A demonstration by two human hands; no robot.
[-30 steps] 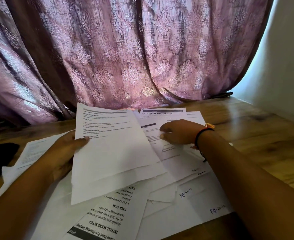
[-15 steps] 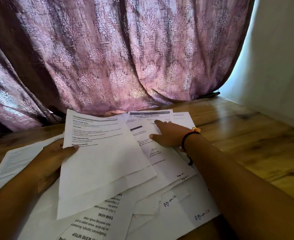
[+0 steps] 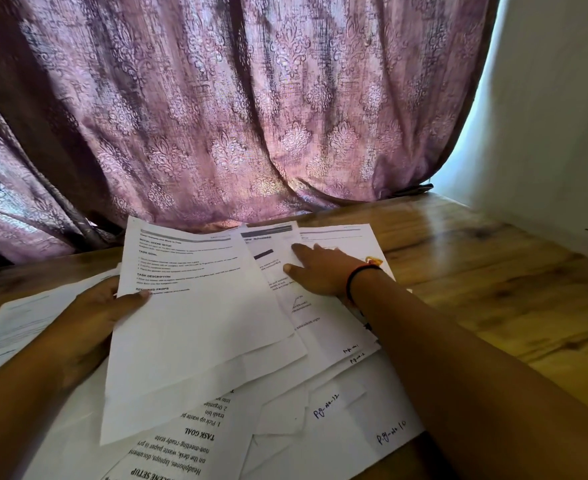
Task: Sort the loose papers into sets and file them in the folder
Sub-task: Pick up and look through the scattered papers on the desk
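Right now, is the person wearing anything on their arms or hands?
No sleeves show on either arm. The wrist of the right hand carries a thin black and red cord bracelet, with a small orange and yellow tuft beside it. Nothing worn shows on the left hand or its wrist.

"TASK GOAL" is being shown on the raised sheet (image 3: 199,317); handwritten "Pg-No-12" is being displayed on a lower page (image 3: 334,396).
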